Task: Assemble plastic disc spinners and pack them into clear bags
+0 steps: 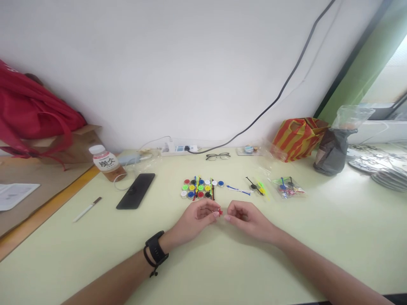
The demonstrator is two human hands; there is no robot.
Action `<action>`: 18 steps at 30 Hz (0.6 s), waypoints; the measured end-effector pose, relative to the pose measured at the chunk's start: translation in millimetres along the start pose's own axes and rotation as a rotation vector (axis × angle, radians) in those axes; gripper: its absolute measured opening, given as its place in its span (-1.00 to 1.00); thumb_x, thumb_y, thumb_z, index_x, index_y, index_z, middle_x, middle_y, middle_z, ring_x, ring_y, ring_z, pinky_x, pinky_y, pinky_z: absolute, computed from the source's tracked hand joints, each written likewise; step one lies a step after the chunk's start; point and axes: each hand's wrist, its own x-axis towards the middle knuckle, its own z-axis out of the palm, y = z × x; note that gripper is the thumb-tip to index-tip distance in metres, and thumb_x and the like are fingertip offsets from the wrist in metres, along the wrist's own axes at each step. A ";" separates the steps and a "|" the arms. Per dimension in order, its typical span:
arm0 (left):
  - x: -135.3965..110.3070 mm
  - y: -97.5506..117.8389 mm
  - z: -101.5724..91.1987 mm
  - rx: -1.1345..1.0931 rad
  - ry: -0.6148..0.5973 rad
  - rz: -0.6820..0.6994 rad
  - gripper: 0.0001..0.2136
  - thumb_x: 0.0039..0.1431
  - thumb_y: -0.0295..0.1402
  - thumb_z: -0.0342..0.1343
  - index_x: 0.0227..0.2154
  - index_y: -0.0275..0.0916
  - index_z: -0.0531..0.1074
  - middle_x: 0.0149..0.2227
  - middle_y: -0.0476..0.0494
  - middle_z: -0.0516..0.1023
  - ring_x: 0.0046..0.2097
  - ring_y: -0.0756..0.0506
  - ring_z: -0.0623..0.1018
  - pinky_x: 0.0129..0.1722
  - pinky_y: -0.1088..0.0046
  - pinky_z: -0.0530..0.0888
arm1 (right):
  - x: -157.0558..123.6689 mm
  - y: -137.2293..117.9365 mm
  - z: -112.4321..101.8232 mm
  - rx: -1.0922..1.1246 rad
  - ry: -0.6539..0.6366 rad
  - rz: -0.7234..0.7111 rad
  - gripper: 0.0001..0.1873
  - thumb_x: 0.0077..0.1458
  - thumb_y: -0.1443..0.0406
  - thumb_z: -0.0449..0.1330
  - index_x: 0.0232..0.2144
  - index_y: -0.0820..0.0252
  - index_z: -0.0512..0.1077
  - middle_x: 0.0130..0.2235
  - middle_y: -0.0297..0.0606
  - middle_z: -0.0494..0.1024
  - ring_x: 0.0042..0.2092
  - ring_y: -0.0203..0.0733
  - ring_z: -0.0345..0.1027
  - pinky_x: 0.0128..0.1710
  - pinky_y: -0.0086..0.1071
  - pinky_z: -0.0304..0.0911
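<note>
My left hand, with a black watch on its wrist, pinches a tiny red piece at its fingertips. My right hand is curled with its fingertips almost touching that piece. Both rest on the pale green table. Just beyond them lies a cluster of small coloured round caps with thin sticks laid across. To the right lie a blue stick, a black and green stick pair and a clear bag of coloured pieces.
A black phone, a white pen and a bottle lie left. Glasses and a power strip sit by the wall. A striped bag and a grey bag stand right. A red bag sits far left.
</note>
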 end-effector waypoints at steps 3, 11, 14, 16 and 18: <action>-2.1 5.2 0.8 0.028 -0.061 0.002 -0.72 0.23 -0.21 0.32 -0.10 -0.26 0.55 -0.10 -0.23 0.64 -0.06 -0.14 0.63 0.04 0.28 0.53 | -0.5 3.2 4.4 -0.057 -0.019 -0.029 -0.80 0.28 0.15 0.23 -0.29 0.15 0.40 -0.46 -0.44 0.30 -0.44 -0.31 0.13 -0.46 -0.42 0.04; -6.3 14.3 3.5 -0.005 -0.180 0.024 -0.74 0.26 -0.22 0.31 -0.09 -0.27 0.57 -0.05 -0.27 0.65 -0.01 -0.18 0.63 0.08 0.24 0.53 | -3.5 7.0 1.7 -0.317 0.036 -0.135 -0.92 0.25 0.26 0.24 -0.28 0.12 0.41 -0.37 -0.38 0.42 -0.38 -0.27 0.21 -0.41 -0.40 0.13; -5.9 12.2 2.5 0.005 -0.213 0.037 -0.71 0.29 -0.23 0.27 -0.01 -0.26 0.57 0.01 -0.29 0.63 0.05 -0.22 0.60 0.14 0.19 0.51 | -3.7 7.2 0.4 -0.344 0.051 -0.180 -0.96 0.26 0.31 0.21 -0.28 0.11 0.40 -0.30 -0.32 0.49 -0.29 -0.22 0.32 -0.31 -0.37 0.23; -6.0 9.3 1.9 0.010 -0.222 0.026 -0.66 0.30 -0.24 0.26 0.07 -0.24 0.54 0.07 -0.30 0.60 0.08 -0.22 0.59 0.17 0.16 0.49 | -3.2 7.1 -0.8 -0.341 0.052 -0.208 -0.98 0.29 0.32 0.18 -0.25 0.11 0.41 -0.26 -0.29 0.53 -0.22 -0.19 0.39 -0.21 -0.33 0.30; -6.5 5.5 1.7 0.017 -0.170 0.018 -0.55 0.28 -0.25 0.28 0.20 -0.17 0.44 0.17 -0.30 0.52 0.06 -0.19 0.59 0.16 0.15 0.49 | -1.4 7.7 -4.1 -0.354 0.070 -0.238 -0.95 0.33 0.30 0.15 -0.22 0.10 0.42 -0.22 -0.26 0.55 -0.17 -0.16 0.43 -0.14 -0.30 0.33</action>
